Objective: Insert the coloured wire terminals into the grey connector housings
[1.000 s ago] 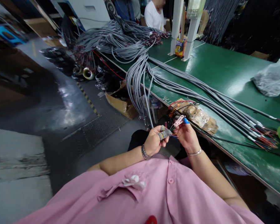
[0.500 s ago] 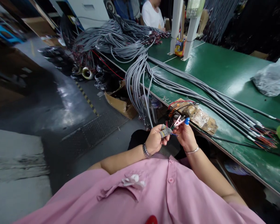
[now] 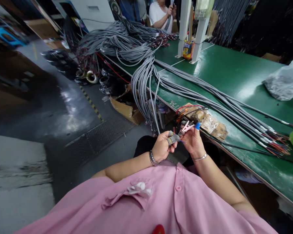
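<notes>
My left hand [image 3: 162,146], with grey finger covers on its thumb and forefinger, pinches the end of a grey cable. Thin coloured wires [image 3: 177,134] fan out from that end; the cable itself is mostly hidden by the fingers. Close on the right is my right hand [image 3: 194,143], a blue cover [image 3: 197,125] on its thumb tip. Its curled fingers hold a slim, pale pink, V-shaped tool [image 3: 186,127], whose exact kind I cannot make out. The tool's tips lie at the wires, just before a tape-wrapped wooden block [image 3: 210,125] on the bench edge.
Bundled grey cables [image 3: 210,94] run across the green bench [image 3: 249,78], with a larger heap [image 3: 112,39] behind. A plastic bag [image 3: 285,81] lies at the right. Below the bench edge sits an open cardboard box [image 3: 127,107]. Across the bench, a person [image 3: 160,16] handles cable.
My right hand's thumb has lifted slightly and its palm has turned more towards me. My left hand stays nearly still. The person across the bench has raised their hands with cable.
</notes>
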